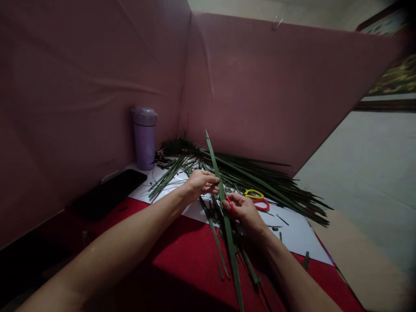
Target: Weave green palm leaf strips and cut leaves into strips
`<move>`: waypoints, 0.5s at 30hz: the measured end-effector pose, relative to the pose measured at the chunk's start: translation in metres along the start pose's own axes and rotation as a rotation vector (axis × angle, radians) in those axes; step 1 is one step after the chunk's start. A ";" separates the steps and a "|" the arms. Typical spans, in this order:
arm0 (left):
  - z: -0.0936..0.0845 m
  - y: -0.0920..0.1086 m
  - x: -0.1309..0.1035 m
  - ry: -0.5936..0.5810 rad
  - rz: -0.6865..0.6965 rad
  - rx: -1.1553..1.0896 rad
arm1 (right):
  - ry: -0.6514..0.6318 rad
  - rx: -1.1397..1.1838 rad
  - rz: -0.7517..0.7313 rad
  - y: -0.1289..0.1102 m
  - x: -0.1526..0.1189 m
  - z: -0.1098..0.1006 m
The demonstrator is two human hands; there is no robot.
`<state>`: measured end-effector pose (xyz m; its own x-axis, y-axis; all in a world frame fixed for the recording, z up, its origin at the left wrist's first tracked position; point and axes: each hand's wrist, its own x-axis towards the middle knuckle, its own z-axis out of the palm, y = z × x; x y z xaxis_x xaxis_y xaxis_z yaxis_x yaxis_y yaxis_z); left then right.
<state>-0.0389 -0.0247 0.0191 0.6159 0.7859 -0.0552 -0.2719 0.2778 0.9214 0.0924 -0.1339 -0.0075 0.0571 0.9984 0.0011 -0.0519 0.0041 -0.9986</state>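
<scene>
A long, narrow green leaf (230, 242) runs from its pointed tip above my hands down past the lower edge of the view. My left hand (203, 182) pinches it near the upper part between thumb and fingers. Just below and to the right, my right hand (245, 212) is closed around small red-handled scissors (230, 205), held against the leaf's right edge. The scissors' blades are mostly hidden by the leaf and fingers. Beneath both hands lie more loose leaf strips (214, 236).
Behind my hands, a pile of long leaves (269, 180) covers white paper (295, 227) on a red cloth (182, 264). Scissor handles, one yellow loop (254, 193) and one red loop (261, 204), lie beside it. A purple bottle (144, 143) and a dark flat tablet-like object (108, 193) are left.
</scene>
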 end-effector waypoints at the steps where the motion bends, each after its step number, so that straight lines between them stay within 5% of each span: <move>1: 0.000 0.000 0.000 -0.001 0.003 -0.004 | -0.003 -0.003 -0.004 0.001 0.000 0.000; 15: 0.001 -0.003 -0.002 -0.030 -0.023 0.005 | -0.004 -0.040 -0.061 0.003 0.002 0.000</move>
<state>-0.0380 -0.0275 0.0168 0.6440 0.7623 -0.0646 -0.2541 0.2928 0.9218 0.0929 -0.1314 -0.0102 0.0548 0.9965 0.0624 -0.0087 0.0629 -0.9980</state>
